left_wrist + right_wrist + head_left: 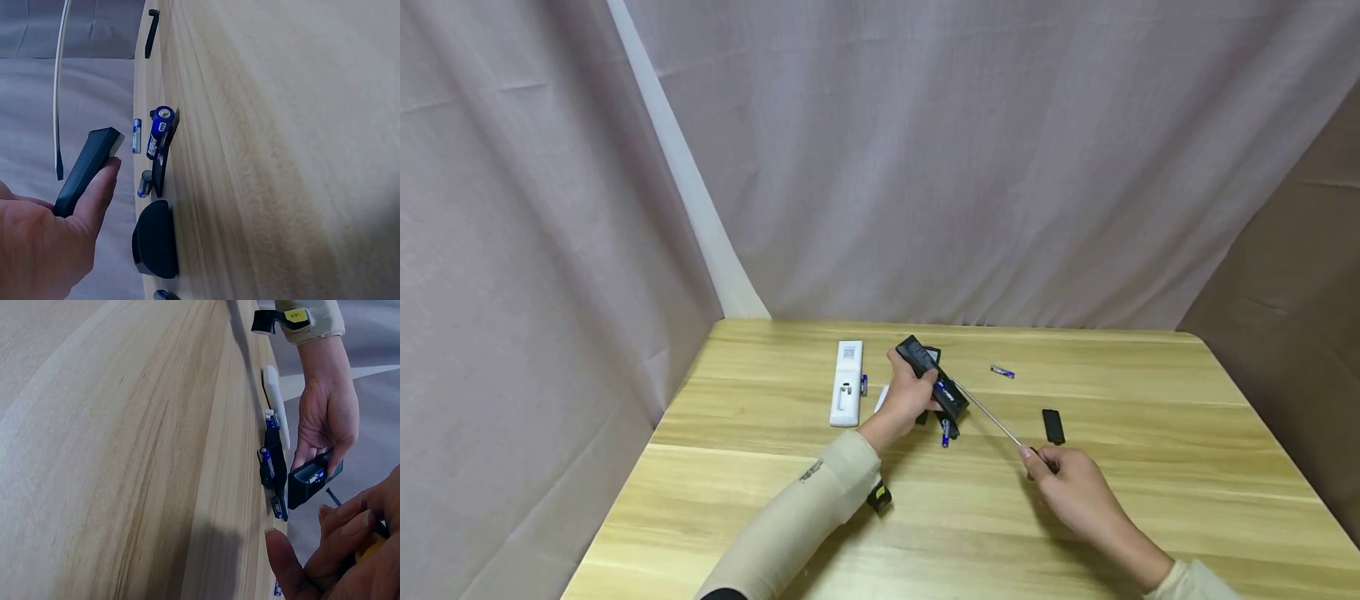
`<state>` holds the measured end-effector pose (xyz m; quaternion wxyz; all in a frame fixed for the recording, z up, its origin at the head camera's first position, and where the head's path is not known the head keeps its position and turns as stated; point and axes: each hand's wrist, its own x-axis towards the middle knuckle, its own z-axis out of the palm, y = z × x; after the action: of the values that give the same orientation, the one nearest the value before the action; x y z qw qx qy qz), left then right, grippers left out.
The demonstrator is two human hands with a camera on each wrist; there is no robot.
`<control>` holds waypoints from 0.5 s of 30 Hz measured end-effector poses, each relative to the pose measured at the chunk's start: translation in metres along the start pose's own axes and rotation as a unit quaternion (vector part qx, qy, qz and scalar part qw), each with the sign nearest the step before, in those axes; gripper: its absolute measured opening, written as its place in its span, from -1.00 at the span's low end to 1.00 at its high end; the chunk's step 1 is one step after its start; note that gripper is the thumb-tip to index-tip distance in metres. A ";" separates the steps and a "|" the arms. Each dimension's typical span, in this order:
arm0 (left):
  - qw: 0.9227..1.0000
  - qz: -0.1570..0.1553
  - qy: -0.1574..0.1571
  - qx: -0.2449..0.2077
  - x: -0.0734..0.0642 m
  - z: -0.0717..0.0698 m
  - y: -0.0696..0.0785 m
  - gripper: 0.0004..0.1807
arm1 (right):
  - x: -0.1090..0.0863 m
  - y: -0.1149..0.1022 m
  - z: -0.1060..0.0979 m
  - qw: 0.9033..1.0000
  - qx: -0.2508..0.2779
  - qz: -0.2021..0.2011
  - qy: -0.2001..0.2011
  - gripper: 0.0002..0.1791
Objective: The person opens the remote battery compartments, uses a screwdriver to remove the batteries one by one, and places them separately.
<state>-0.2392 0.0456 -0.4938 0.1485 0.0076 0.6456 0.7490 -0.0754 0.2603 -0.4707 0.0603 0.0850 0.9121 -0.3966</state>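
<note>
A black remote control [916, 353] is gripped in my left hand [902, 398], raised over the table and tilted. Its battery compartment is uncovered, and a blue battery [316, 476] shows inside. My right hand [1078, 489] grips a screwdriver [992, 418] by its handle, whose yellow part peeks between the fingers in the right wrist view. The long metal shaft points up and left, its tip overlapping the remote's edge in the head view. In the left wrist view, the flat tip [59, 169] shows a gap from the remote.
Left of the hands lies a white remote [847, 392], back up, with a battery [864, 385] beside it. Dark pieces and a blue battery [945, 433] lie under the held remote. Farther right are another battery [1002, 372] and a black battery cover [1053, 427]. Curtains hang behind the table.
</note>
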 end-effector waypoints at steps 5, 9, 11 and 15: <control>1.000 0.005 0.006 -0.007 -0.002 -0.002 -0.001 -0.34 | 0.000 0.001 0.001 1.000 0.000 -0.003 0.004 -0.44; 1.000 0.006 0.006 -0.011 -0.001 -0.003 0.001 -0.35 | 0.001 0.000 0.001 1.000 -0.001 -0.008 0.009 -0.43; 1.000 0.006 0.007 -0.015 -0.001 -0.003 0.001 -0.35 | 0.001 0.000 0.001 1.000 -0.001 -0.011 0.011 -0.44; 1.000 0.008 0.008 -0.025 -0.001 -0.003 0.001 -0.37 | 0.000 0.000 0.001 1.000 0.004 -0.012 0.012 -0.45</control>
<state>-0.2391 0.0419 -0.4937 0.1373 0.0031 0.6280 0.7660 -0.0752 0.2596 -0.4711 0.0445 0.0793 0.9121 -0.3998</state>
